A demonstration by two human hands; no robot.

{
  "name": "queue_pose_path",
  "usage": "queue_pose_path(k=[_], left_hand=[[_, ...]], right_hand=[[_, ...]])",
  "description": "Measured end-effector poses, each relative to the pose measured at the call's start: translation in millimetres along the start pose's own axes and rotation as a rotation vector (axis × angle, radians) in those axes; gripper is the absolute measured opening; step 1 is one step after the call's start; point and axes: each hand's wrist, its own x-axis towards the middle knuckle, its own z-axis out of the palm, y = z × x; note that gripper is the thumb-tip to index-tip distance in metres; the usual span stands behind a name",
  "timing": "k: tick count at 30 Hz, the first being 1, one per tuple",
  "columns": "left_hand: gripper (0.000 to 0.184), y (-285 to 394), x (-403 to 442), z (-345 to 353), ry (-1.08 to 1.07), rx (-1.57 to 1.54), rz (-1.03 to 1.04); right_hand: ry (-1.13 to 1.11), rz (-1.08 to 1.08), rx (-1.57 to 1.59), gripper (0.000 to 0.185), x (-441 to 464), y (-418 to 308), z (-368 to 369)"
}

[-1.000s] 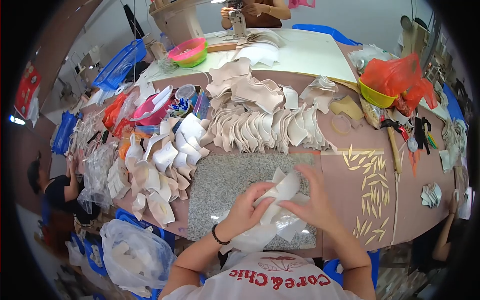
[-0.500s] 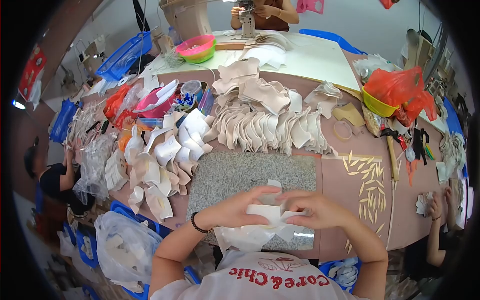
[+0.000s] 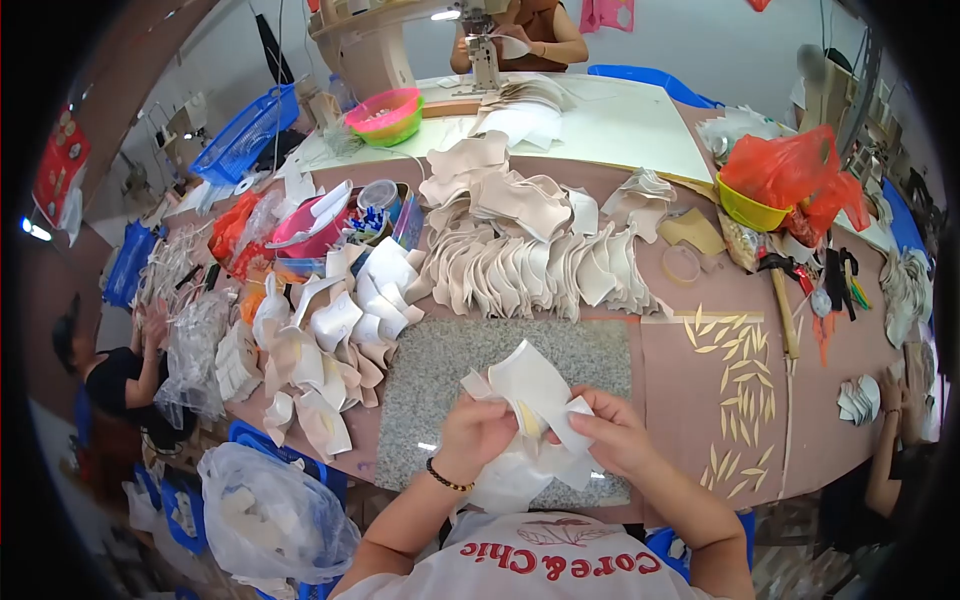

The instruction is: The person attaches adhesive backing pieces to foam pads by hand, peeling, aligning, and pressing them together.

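Midair, both grips pinched a white piece above the stone slab

The left grip (image 3: 478,432) pressed thumb and fingers together on the 9 o'clock side of the white piece (image 3: 538,378); the right grip (image 3: 610,430) pinched it on the 3 o'clock side. A dark bracelet (image 3: 450,477) circled the left wrist. The piece was bent, and a small yellowish patch showed between the hands. Below it, a white sheet (image 3: 510,490) lapped the 6 o'clock part of the grey stone slab (image 3: 430,365), which lay on the brownish surface (image 3: 665,400).

Taking the slab as the clock's centre, cream leaf-shaped bits (image 3: 742,364) lay scattered at 3 o'clock and a hammer (image 3: 784,310) at 2. Pale curved pieces (image 3: 540,268) stood in rows at 12, just beside the slab, and more cupped pieces (image 3: 336,322) were heaped near 10. Farther off at 12, another person (image 3: 550,40) sat behind a sewing machine (image 3: 484,62).
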Motion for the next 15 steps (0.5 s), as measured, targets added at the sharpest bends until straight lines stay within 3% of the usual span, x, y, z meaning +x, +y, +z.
queue_pose_path(k=[2, 3, 5, 6, 8, 9, 11, 13, 15], left_hand=[[0.061, -2, -5, 9, -0.206, -0.038, 0.132], [0.061, -5, -8, 5, -0.205, -0.031, 0.127], [0.056, -8, -17, -8, -0.155, 0.622, 0.470], [0.056, -3, -16, -5, -0.157, 0.627, 0.464], [0.058, 12, -14, 5, -0.114, 1.131, 0.485], [0.058, 15, -13, 2, -0.118, 1.137, 0.484], [0.059, 16, -12, -6, -0.132, 0.405, 0.140], [0.057, 9, -14, 3, -0.182, 0.240, 0.082], [0.054, 5, -17, 3, -0.227, 0.072, 0.019]], right_hand=[[0.025, -0.052, -0.044, 0.008, 1, 8, -2], [0.053, -0.099, -0.090, 0.007, 1, 12, -3], [0.060, -0.103, -0.081, 0.007, 1, 17, -4], [0.064, -0.101, -0.079, 0.006, 0, 19, -4], [0.050, -0.081, -0.048, 0.006, -2, 21, -3], [0.032, -0.059, -0.024, 0.006, -2, 21, -1], [0.042, -0.046, 0.007, 0.005, -3, 14, 7], [0.052, -0.033, 0.037, 0.005, -3, 13, 8], [0.058, -0.157, -0.138, 0.005, -4, 16, 5]])
